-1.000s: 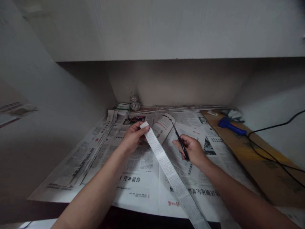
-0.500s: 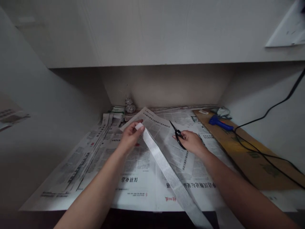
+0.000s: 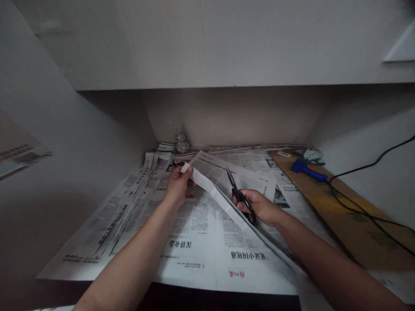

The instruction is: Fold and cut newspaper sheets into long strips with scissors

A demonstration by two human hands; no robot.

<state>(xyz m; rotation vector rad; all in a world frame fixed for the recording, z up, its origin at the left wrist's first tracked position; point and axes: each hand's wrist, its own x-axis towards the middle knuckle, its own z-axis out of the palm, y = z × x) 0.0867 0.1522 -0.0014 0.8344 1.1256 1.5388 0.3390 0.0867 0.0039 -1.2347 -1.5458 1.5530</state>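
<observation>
Pale walls and a white overhead panel (image 3: 227, 47) enclose a recessed work surface spread with newspaper (image 3: 197, 263), its print in black with touches of red. The left hand (image 3: 177, 186) pinches one end of a single paper strip (image 3: 218, 196) between thumb and fingers. The strip is long, narrow and flat, covered in small grey print, with a blank white tip at the pinch; it slants from there down toward the right forearm, passing just beside the right hand (image 3: 258, 206).

That hand is closed around one pair of scissors (image 3: 235, 186), black-handled with dark blades, fingers at the loops. The blades lie nearly together and point up and away from the grip, apart from the strip's pinched end.

Beyond and between the two grips lies one loose printed sheet (image 3: 210, 160). To the left of the left grip is a bundle of newsprint strips (image 3: 139, 194), overlapping too closely to count. Farther beyond that grip stands one small coiled figure (image 3: 181, 142), speckled grey and white. Right of the right grip, one blue glue gun (image 3: 308, 171) rests on one brown cardboard piece (image 3: 337, 220), beside a looping black cable (image 3: 345, 196).
</observation>
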